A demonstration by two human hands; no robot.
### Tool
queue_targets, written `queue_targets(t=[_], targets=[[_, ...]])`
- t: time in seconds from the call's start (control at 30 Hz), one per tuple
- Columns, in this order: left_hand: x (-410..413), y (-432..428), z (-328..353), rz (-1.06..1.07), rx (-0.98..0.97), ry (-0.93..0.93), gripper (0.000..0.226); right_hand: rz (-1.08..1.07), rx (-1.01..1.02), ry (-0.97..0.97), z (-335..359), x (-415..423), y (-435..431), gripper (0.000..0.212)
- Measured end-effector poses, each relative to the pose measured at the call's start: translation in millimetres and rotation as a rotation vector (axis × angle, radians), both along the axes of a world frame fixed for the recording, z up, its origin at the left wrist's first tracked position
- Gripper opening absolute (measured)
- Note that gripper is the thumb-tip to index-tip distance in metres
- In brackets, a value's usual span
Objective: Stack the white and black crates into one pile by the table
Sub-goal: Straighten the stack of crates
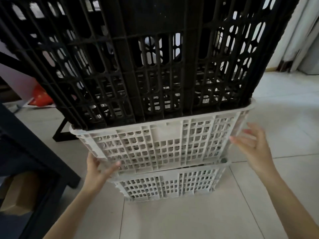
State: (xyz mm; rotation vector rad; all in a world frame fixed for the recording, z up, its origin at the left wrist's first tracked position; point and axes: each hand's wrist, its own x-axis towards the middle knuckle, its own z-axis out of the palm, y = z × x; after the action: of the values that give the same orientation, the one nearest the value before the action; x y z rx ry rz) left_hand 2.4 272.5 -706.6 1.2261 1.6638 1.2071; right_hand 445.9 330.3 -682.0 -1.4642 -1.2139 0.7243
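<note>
A pile of crates stands on the tiled floor in front of me. A large black crate (134,57) sits nested in the upper white crate (162,144), which rests in the lower white crate (165,185). My left hand (98,171) touches the bottom left corner of the upper white crate, thumb on its front face. My right hand (252,147) hovers with fingers spread just off that crate's right side, not clearly touching it.
A dark table frame (25,152) runs along the left, with a cardboard box (19,195) under it. A red bag (41,97) lies on the floor behind. A white door frame (296,40) stands at the back right. Pale floor tiles (198,219) spread in front and to the right.
</note>
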Motion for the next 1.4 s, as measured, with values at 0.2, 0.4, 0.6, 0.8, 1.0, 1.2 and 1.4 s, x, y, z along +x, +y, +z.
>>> queue_targets(t=[0.2, 0.4, 0.6, 0.8, 1.0, 1.2, 1.4], targets=[[-5, 17, -77, 0.055, -0.259, 0.320, 0.098, 0.329, -0.279, -0.283, -79, 15, 17, 0.059], [-14, 34, -103, 0.105, -0.174, 0.296, 0.105, 0.319, -0.150, -0.324, -100, 23, 29, 0.055], [-12, 34, -122, 0.083, -0.039, 0.270, 0.098, 0.298, -0.081, -0.257, -120, 19, 31, 0.094], [-10, 35, -123, 0.056, -0.011, 0.228, 0.096, 0.292, -0.027, -0.229, -110, 17, 36, 0.127], [-13, 38, -130, 0.049, 0.048, 0.255, 0.101, 0.375, -0.101, -0.310, -119, 23, 45, 0.123], [-12, 41, -132, 0.090, 0.059, 0.244, 0.094, 0.320, -0.035, -0.420, -116, 24, 49, 0.122], [-10, 37, -131, 0.087, 0.055, 0.241, 0.089, 0.251, -0.002, -0.483, -118, 19, 40, 0.118]])
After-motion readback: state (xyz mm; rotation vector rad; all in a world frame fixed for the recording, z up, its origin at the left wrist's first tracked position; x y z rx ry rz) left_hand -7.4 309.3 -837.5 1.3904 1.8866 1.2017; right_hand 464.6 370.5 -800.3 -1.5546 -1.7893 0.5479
